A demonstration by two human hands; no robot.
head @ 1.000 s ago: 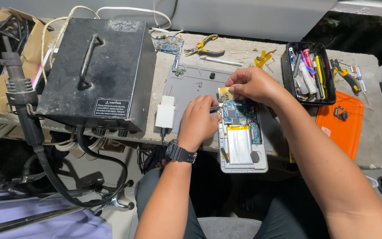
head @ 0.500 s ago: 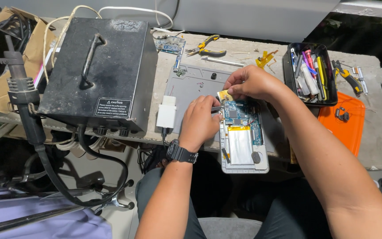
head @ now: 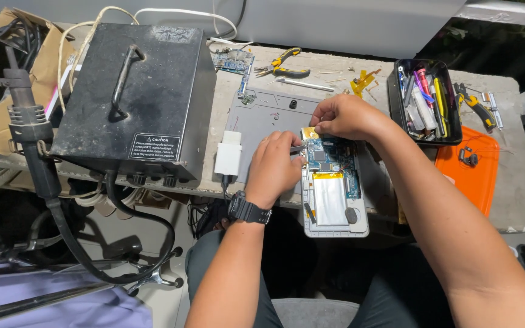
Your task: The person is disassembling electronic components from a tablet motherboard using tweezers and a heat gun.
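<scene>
metal box [head: 132, 100] left | opened device [head: 333, 185] centre, on mat [head: 268, 118] | tool tray [head: 423, 100] right | pliers [head: 284, 64] behind

An opened tablet [head: 334, 185] is seen lying at the near edge of the desk [head: 521, 194], its circuit board and silver battery exposed. The left hand [head: 273, 169], with a black watch [head: 248, 210] on the wrist, is pressed against the tablet's left edge, a thin metal tool held at the board. The right hand [head: 346, 116] is placed on the far end, fingers pinched at a yellow strip [head: 308, 132]. A black metal box [head: 132, 100] is seen left, a black tool tray [head: 423, 102] right.
</scene>
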